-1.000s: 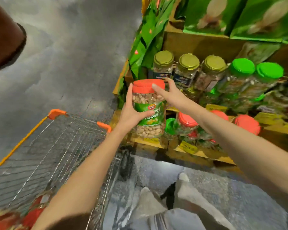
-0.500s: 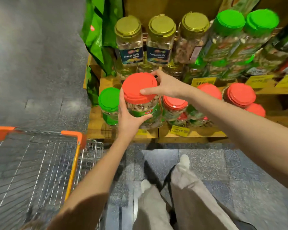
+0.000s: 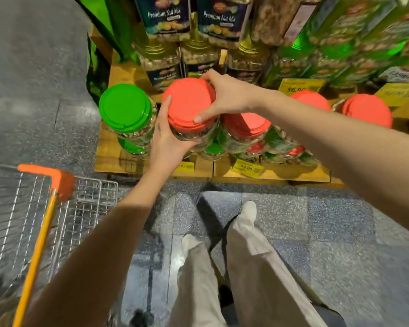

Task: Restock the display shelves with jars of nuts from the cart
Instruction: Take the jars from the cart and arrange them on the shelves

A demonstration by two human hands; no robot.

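Note:
A clear jar of nuts with a red lid (image 3: 187, 105) is held over the lowest wooden shelf (image 3: 113, 159). My left hand (image 3: 168, 142) cups its side and underside. My right hand (image 3: 224, 95) grips the lid from the far side, thumb on top. The jar sits between a green-lidded jar (image 3: 125, 109) on its left and a red-lidded jar (image 3: 246, 125) on its right. Whether its base rests on the jars below is hidden. The wire cart (image 3: 57, 208) with orange handle stands at lower left.
More red-lidded jars (image 3: 366, 109) line the shelf to the right. Gold-lidded Premium Nut Mix jars (image 3: 163, 64) and green-lidded jars (image 3: 340, 55) fill the shelf above. Yellow price tags (image 3: 246, 166) hang on the shelf edge. My legs and shoes (image 3: 248, 211) stand on grey floor.
Both hands have lowered the red-lidded jar toward the bottom shelf beside the green-lidded jar. My view has tipped down and moved closer to the shelves.

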